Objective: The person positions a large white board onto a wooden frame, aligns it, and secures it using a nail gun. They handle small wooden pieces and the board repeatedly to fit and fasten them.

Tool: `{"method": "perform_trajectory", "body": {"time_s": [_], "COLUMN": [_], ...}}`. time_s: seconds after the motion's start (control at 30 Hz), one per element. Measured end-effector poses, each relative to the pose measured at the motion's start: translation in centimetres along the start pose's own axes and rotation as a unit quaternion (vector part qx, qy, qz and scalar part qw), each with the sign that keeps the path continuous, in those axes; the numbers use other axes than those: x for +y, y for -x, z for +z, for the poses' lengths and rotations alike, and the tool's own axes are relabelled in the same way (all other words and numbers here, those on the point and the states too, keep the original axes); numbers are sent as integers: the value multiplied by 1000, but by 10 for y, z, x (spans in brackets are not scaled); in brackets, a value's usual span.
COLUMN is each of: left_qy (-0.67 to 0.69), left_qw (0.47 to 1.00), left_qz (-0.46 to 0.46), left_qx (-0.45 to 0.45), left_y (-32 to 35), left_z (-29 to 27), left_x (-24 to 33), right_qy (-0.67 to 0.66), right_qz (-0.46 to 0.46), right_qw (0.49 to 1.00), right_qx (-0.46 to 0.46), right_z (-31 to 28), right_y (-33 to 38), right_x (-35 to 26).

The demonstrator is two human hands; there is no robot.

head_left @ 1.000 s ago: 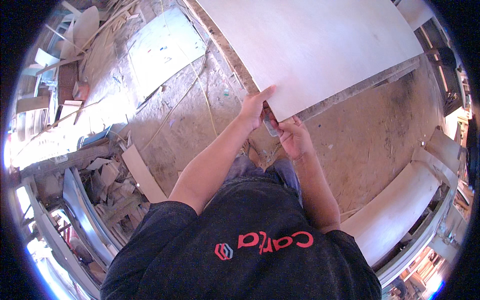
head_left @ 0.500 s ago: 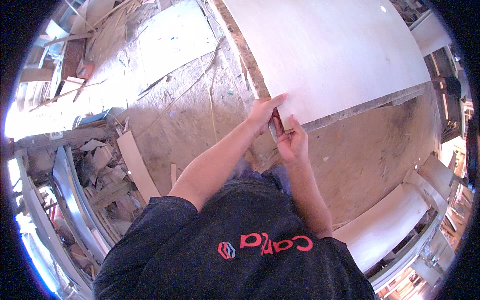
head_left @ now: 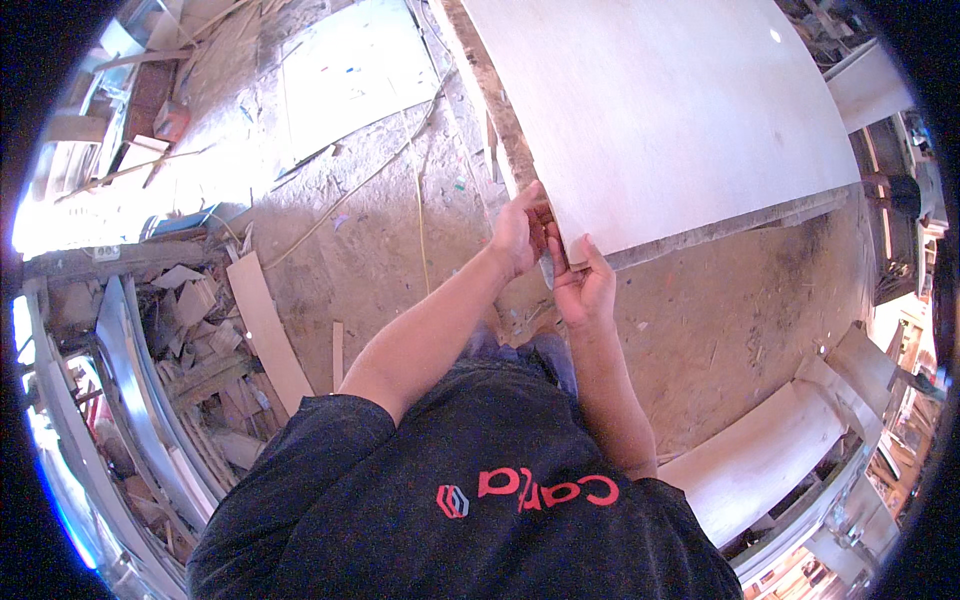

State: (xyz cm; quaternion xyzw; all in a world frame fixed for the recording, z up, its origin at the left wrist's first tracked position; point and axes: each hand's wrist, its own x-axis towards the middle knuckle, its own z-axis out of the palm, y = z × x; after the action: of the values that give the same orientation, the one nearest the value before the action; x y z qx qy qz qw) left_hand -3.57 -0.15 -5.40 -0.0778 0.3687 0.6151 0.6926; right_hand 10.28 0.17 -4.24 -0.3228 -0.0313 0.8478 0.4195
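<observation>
**2 hands at the corner of a plywood sheet**

A large pale plywood sheet [head_left: 660,110] lies flat on a rough counter [head_left: 720,225], whose worn edge shows below the sheet's near side. The sheet fills the upper middle and right of the view, and its near left corner points toward the person.

Both hands meet at that corner. The left hand [head_left: 518,232] rests against the sheet's left edge, fingers curled over it and thumb toward the corner. The right hand [head_left: 583,285] sits just beside it on the near edge, fingers bent and pressed against the corner from below. Between the 2 hands a small dark thing [head_left: 549,268] shows, pinched where they meet; what it is cannot be told. Neither hand is spread flat.

The person wears a black shirt [head_left: 480,490] with a red print.

The floor [head_left: 390,230] under the forearms is dusty and strewn with shavings. A thin cord [head_left: 360,190] runs across it. To the left lies a loose board [head_left: 265,330], with a heap of wood scraps [head_left: 190,320] beside it. Another pale panel [head_left: 345,70] lies on the floor at the upper left.
</observation>
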Motion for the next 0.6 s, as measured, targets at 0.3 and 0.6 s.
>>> {"method": "perform_trajectory", "body": {"time_s": [0.3,0.6], "left_qy": [17,-3], "left_qw": [999,999], "left_qz": [5,-4], "left_qx": [-46,-36], "left_y": [-12,-12], "left_z": [-15,-21], "left_x": [-6,-7], "right_qy": [12,2], "right_qz": [-4,23], "right_qw": [1000,1000], "right_qx": [10,-5], "right_z": [2,-1], "right_y": [0,1], "right_x": [0,-4]}}
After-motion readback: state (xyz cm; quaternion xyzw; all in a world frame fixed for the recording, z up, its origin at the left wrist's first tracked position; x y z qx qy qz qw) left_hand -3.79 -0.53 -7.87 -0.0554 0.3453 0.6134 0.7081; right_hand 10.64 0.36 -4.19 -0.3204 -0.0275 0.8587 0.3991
